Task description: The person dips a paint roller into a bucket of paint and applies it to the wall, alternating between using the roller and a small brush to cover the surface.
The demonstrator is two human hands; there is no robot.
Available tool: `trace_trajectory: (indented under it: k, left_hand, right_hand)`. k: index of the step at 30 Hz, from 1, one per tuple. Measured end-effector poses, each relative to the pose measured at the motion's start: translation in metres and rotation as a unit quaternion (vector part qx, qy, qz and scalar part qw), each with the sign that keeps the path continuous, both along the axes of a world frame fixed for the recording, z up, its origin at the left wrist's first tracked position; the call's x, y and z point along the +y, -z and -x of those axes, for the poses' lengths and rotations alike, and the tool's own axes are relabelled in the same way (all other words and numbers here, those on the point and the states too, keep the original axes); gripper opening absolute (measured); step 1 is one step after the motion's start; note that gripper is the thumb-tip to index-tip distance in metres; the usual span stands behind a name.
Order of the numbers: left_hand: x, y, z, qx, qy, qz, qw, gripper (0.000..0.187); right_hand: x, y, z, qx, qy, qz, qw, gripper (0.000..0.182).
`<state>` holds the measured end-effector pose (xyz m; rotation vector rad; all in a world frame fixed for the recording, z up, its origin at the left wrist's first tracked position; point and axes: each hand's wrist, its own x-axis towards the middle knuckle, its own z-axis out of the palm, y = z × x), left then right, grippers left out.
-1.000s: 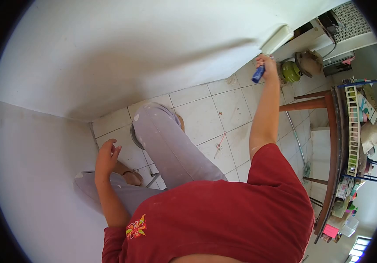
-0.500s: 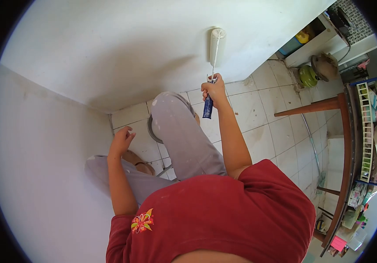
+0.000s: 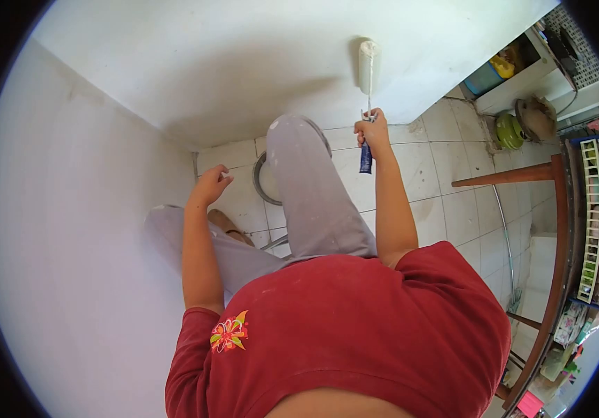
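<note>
My right hand [image 3: 376, 134] is wrapped around the dark blue handle of a paint roller [image 3: 369, 68]. The roller's whitish sleeve points away from me and rests against the white wall [image 3: 244, 76], low down near the floor. My left hand [image 3: 211, 186] hangs over my left knee with fingers loosely bent and apart, holding nothing. Partly hidden behind my right leg, a round grey-rimmed container [image 3: 260, 182] stands on the tiles; what is inside it is mostly covered by the leg.
A second wall [image 3: 76, 230] closes in on my left. White floor tiles [image 3: 411, 167] run to the right. There stand a wooden table [image 3: 557, 230] with a leg jutting inward, a cluttered rack [image 3: 590, 223], a green gas cylinder [image 3: 508, 131] and a shelf unit [image 3: 515, 76].
The whole view has shifted, so the roller and both hands appear further right and slightly higher. My right hand still grips the roller against the wall; the left stays empty.
</note>
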<state>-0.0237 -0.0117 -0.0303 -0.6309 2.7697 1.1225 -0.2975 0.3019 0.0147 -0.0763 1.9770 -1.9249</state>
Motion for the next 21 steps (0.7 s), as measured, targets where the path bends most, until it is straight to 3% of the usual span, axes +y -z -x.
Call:
trace_trajectory:
  k: [3, 7, 9, 13, 21]
  left_hand:
    - [0.005, -0.009, -0.011, 0.014, -0.004, 0.016, 1.000, 0.030]
    - [0.010, -0.018, -0.027, 0.008, -0.015, 0.014, 1.000, 0.031]
    - [0.011, -0.021, -0.029, 0.015, -0.008, 0.016, 1.000, 0.030]
    - [0.013, -0.019, -0.029, 0.029, -0.003, 0.011, 1.000, 0.031]
    - [0.016, -0.012, -0.005, 0.005, 0.020, 0.010, 1.000, 0.032]
  right_hand:
    - [0.009, 0.013, -0.015, -0.001, -0.002, -0.008, 1.000, 0.038]
    - [0.039, 0.065, -0.024, -0.161, 0.015, 0.054, 0.985, 0.030]
    - [0.060, 0.085, -0.026, -0.234, 0.015, 0.069, 0.970, 0.034]
    - [0.075, 0.039, -0.039, -0.178, 0.060, 0.007, 0.982, 0.039]
    - [0.032, -0.077, 0.013, 0.006, 0.047, 0.084, 0.995, 0.037]
